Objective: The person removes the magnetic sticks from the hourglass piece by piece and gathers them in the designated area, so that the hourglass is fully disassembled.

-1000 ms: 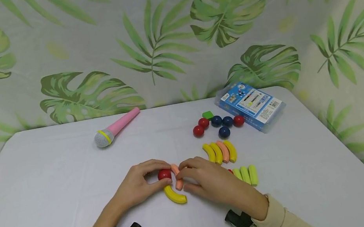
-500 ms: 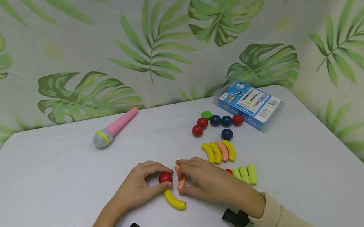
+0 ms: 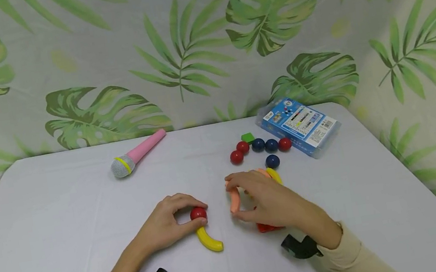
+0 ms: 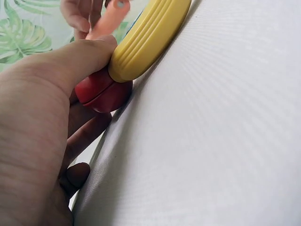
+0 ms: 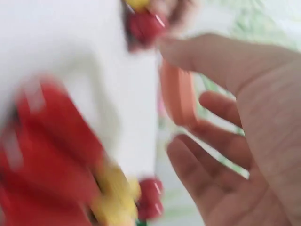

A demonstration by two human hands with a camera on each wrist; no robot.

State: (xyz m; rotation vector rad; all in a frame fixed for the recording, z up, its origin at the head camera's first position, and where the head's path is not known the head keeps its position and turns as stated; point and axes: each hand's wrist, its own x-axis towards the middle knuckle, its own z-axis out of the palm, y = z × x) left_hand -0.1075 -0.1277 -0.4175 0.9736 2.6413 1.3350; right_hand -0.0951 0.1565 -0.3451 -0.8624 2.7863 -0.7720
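My left hand holds a red ball between thumb and fingers at the middle of the table. One end of a yellow curved stick meets this ball; grooves run along the stick in the left wrist view. To the right, my right hand pinches an orange curved stick by its two ends, apart from the ball. A hole shows in one end of the orange stick in the left wrist view. Red pieces lie below my right hand, blurred in the right wrist view.
Several red balls and dark blue balls lie farther back beside a green piece. Behind them rests a blue clear-cased box. A pink toy microphone lies back left. My right hand partly covers a row with a yellow stick.
My right hand has carried the orange stick to the right, away from the red ball, now covering the light green sticks. One dark blue ball shifted slightly. My left hand has hardly moved.
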